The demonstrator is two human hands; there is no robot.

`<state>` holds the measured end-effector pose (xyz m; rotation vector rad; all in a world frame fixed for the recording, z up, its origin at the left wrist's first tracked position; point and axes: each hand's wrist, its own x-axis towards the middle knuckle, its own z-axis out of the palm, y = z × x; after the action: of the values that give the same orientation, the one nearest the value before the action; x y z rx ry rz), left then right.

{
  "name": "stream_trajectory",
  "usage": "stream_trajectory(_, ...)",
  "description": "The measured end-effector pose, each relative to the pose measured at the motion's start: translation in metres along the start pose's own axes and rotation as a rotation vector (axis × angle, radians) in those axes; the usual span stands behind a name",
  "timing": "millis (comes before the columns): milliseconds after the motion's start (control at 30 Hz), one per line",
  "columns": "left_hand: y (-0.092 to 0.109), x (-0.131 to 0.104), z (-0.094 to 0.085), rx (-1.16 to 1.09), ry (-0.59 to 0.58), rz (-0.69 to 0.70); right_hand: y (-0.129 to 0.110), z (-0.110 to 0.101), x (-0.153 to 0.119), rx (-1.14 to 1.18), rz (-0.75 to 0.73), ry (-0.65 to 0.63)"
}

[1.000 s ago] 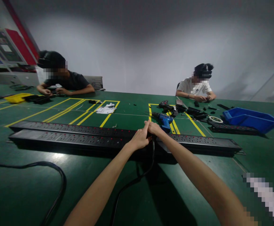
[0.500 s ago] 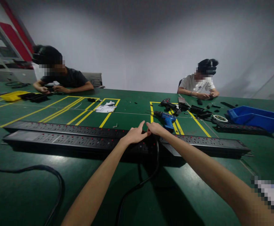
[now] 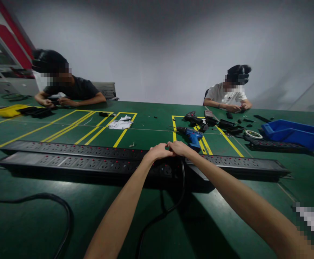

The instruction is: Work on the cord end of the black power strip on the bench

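Note:
Two long black power strips lie one behind the other across the table: the front power strip (image 3: 92, 163) and the back power strip (image 3: 73, 147), both with rows of sockets and small red lights. Above their middle, my left hand (image 3: 159, 151) is closed, its fingertips meeting those of my right hand (image 3: 179, 148). Whatever sits between the fingers is hidden or too small to name. My right hand is closed too, directly over a black cable (image 3: 183, 183) that drops past the front strip and curves toward me.
A blue cordless drill (image 3: 191, 136) lies just beyond my right hand. A blue bin (image 3: 294, 131), a roll of tape (image 3: 253, 134) and black parts are at the right. Another cable (image 3: 65, 205) curves at front left. Two people sit across the green table (image 3: 151, 124).
My left hand's raised index finger has curled down, and its fingertips have come together with my right hand's. The view has shifted slightly.

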<state>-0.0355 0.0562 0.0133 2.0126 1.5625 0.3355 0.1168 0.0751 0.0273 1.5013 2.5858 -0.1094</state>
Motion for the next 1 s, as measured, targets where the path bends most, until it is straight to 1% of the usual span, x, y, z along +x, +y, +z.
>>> stream_trajectory(233,0.005,-0.004,-0.005,-0.045,-0.044,-0.012,0.004,0.004,0.005,-0.048,-0.033,-0.016)
stream_trajectory(467,0.002,0.002,-0.004,-0.041,-0.055,-0.005,0.008,0.011,0.005,-0.07,-0.095,-0.02)
stream_trajectory(633,0.001,0.009,-0.001,-0.082,-0.041,-0.022,0.001,0.011,0.001,-0.133,0.001,0.009)
stream_trajectory(767,0.0,0.011,-0.001,-0.11,-0.024,-0.039,-0.008,0.007,-0.001,-0.098,0.093,0.021)
stream_trajectory(833,0.001,0.011,-0.001,-0.101,-0.021,-0.033,-0.009,0.006,-0.001,-0.085,0.102,0.018)
stream_trajectory(1000,0.0,0.006,0.0,-0.089,-0.041,-0.003,-0.002,0.013,-0.001,-0.075,0.06,0.047)
